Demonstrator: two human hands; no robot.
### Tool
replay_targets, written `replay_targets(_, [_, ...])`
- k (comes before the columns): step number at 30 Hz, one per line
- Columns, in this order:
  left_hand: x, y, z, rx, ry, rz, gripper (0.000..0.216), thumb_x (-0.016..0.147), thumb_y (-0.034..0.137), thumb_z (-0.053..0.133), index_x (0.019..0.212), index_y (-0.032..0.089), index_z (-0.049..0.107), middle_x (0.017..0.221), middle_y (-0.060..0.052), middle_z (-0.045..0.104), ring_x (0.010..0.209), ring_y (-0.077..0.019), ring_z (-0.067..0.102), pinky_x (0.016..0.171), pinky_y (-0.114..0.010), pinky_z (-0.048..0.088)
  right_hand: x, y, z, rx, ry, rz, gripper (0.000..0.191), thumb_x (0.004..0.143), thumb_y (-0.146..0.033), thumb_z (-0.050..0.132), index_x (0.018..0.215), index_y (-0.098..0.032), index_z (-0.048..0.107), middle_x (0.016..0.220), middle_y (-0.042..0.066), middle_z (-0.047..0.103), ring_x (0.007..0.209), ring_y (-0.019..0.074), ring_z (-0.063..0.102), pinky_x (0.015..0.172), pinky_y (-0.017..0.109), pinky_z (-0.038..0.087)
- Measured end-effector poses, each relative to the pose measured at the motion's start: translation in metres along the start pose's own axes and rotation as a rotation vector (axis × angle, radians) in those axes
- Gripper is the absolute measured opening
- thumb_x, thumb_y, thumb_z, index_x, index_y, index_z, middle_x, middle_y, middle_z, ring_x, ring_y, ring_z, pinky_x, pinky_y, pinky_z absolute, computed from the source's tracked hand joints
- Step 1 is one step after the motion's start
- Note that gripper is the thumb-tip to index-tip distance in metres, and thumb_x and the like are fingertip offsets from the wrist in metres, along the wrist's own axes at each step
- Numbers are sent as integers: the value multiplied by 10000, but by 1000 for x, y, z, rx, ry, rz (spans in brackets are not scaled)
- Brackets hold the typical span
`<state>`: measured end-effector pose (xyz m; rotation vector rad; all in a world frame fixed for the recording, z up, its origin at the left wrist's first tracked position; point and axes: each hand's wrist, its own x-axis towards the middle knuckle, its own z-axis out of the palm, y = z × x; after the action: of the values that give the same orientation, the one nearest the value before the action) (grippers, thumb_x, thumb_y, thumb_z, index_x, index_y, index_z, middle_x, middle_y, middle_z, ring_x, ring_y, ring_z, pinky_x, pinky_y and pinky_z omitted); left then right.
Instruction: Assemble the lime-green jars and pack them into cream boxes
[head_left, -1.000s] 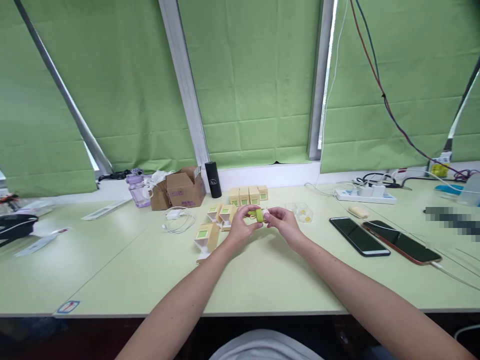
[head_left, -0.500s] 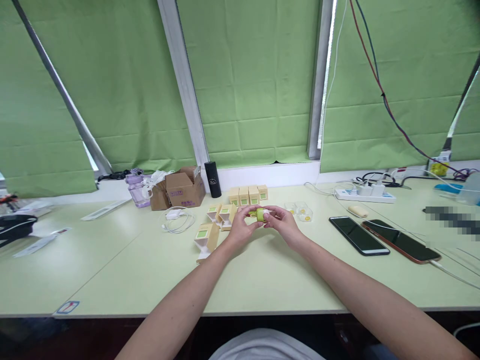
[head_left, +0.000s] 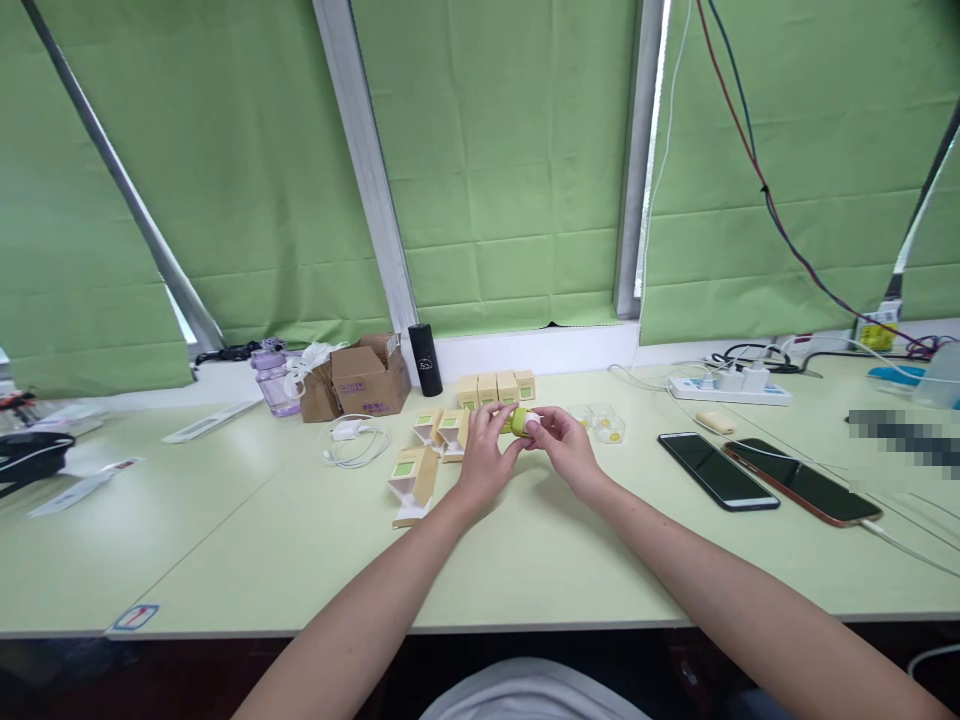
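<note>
Between my two hands is a small yellow-green round item with a white end (head_left: 519,421); its exact kind is too small to tell. The fingers of my left hand (head_left: 487,452) are closed around its green side. My right hand (head_left: 568,450) pinches the white end with thumb and fingers. Just left of my left hand stand small opened cardboard boxes (head_left: 413,478) with green labels. Behind the hands is a row of small closed boxes (head_left: 498,385). A clear plastic tray (head_left: 609,422) with white-and-yellow pieces lies right of my right hand, partly hidden by it.
A brown carton (head_left: 369,380), a purple bottle (head_left: 275,380) and a black cylinder (head_left: 426,360) stand at the back left. A white charger with cable (head_left: 348,430) lies nearer. To the right are two phones (head_left: 718,472), a power strip (head_left: 731,390) and loose cables.
The green item has turned slightly in my hands and shows more of its round side. My left fingers have shifted over it, and my right hand has moved slightly left.
</note>
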<state>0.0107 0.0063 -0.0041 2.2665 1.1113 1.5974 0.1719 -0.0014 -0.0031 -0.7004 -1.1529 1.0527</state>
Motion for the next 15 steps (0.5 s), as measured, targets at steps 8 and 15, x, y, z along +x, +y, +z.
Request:
replay_targets(8, [-4, 3, 3, -24, -40, -5, 561, 939, 278, 680, 1488, 327, 576, 1338, -100, 614, 1041, -255, 651, 984, -415, 517, -6, -1, 4, -45, 12, -59, 505, 735, -606, 865, 1003, -235, 652, 893, 24, 691, 777, 216, 719, 737, 408, 637])
replay_targets(15, [-6, 5, 2, -112, -83, -33, 524, 1012, 350, 588, 1529, 288, 528, 1488, -121, 573, 1242, -299, 627, 969, -405, 567, -4, 6, 4, -59, -34, -68, 548, 728, -643, 854, 969, -229, 587, 908, 21, 709, 780, 192, 701, 669, 364, 641])
